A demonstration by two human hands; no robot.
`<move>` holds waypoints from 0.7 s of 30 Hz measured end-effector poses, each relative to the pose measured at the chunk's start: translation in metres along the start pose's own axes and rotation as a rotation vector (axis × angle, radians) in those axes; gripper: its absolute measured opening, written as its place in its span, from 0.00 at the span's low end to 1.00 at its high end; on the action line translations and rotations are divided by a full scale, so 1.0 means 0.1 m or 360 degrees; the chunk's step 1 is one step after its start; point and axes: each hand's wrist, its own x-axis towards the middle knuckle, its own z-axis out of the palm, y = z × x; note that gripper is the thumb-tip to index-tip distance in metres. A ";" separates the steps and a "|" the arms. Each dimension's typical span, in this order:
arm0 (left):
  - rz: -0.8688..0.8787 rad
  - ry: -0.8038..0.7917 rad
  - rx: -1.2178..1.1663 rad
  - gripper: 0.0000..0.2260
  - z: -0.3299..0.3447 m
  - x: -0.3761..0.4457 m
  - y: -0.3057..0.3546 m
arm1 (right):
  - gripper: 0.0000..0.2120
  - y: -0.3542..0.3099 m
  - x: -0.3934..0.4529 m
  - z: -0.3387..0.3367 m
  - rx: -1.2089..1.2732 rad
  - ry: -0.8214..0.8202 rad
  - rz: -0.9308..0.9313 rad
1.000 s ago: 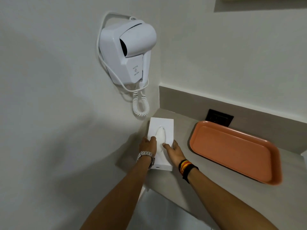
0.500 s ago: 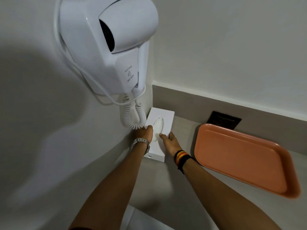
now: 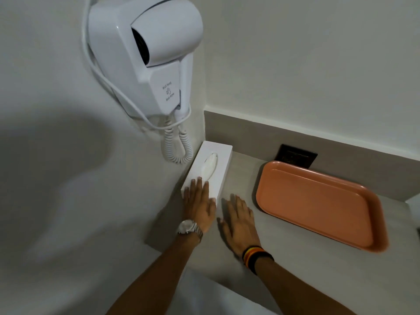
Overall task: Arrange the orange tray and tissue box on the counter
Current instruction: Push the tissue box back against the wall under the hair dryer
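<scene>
A white tissue box sits on the grey counter, pushed up against the left wall in the corner. A white tissue pokes up a little from the slot on top of the box.

The left hand lies flat, with its fingers stretched out. The fingertips rest on the near end of the tissue box. The hand is not grabbing the box; it is spread open on top of it. A silver watch is on this wrist.

The right hand is flat and open too. It is over the bare counter just beside the near end of the box, and it holds nothing. I cannot tell if it touches the counter. Bands in black, yellow and red are on this wrist.

The orange tray lies flat on the counter to the right, well apart from the tissue box. It sits at a slant, with its far corner near the back wall. It is empty.

A dark wall socket is in the grey strip at the back, just behind the tray's far corner.

A white hair dryer hangs in its holder on the left wall, above the tissue box. Its curly cord hangs down and ends just above the far end of the box.
</scene>
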 end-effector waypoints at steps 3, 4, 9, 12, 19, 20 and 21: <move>0.0164 0.0003 0.0042 0.32 0.18 -0.41 0.10 | 0.33 0.12 -0.40 0.06 -0.0272 -0.0084 -0.0058; 0.0175 0.0004 0.0050 0.33 0.22 -0.49 0.15 | 0.34 0.16 -0.51 0.08 -0.0337 -0.0102 -0.0051; 0.0120 -0.0097 0.0126 0.35 0.25 -0.55 0.35 | 0.37 0.30 -0.84 0.07 -0.0458 -0.0195 0.0030; 0.0015 -0.0125 0.0116 0.36 0.22 -0.52 0.41 | 0.38 0.35 -0.90 0.04 -0.0466 -0.0238 0.0072; -0.0017 -0.0186 0.0218 0.36 0.12 -0.31 0.34 | 0.36 0.37 -0.93 0.04 -0.0450 -0.0182 0.0074; -0.0023 -0.0199 0.0221 0.36 0.10 -0.27 0.31 | 0.36 0.38 -0.94 0.05 -0.0447 -0.0164 0.0072; -0.0019 -0.0205 0.0225 0.36 0.09 -0.22 0.27 | 0.36 0.38 -0.93 0.06 -0.0444 -0.0151 0.0069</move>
